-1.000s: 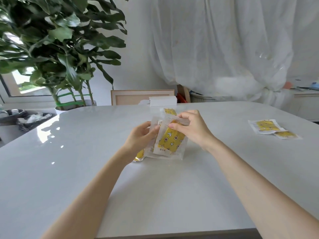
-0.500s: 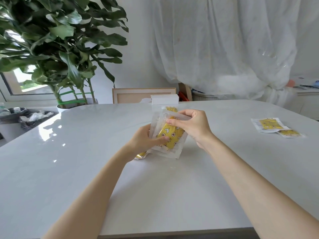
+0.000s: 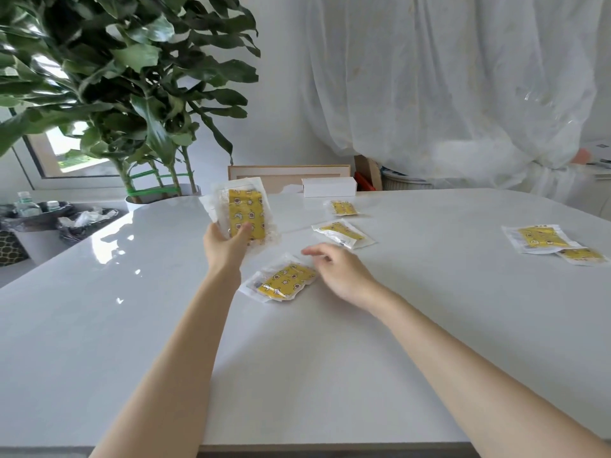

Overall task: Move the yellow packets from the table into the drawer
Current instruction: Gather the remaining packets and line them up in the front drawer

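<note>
Five packets lie loose on the table (image 3: 429,325), plus a small stack held up in the left hand (image 3: 226,247). That stack (image 3: 244,214) is pinched upright, thumb in front and fingers behind, w/ at least two clear wrappers fanned at the top; exact count can't be told. Held high and off the table, prob. so it acts as the collecting hand while the other one does the picking.

Right hand (image 3: 344,274) hovers low, fingers loosely spread and empty, blurred a bit. Its fingertips sit just beside the nearest packet (image 3: 282,280), which lies flat and angled between the two forearms. Looks like the next pick, since it's the closest.

Beyond it, a second packet (image 3: 342,233) lies flat near mid-table, and a smaller-looking one (image 3: 343,208) further back, near the white box (image 3: 329,186). Well apart on the right edge, two more (image 3: 542,239) overlap, the lower one (image 3: 583,255) tucked partly under.

No drawer in view, so where the packets end up can't be told from here. Judgement: still in the gathering stage, most of the job left. Wrappers are slick and thin, so a growing stack in one pinch may slide or fan out; the far-right pair needs a long reach.
</note>
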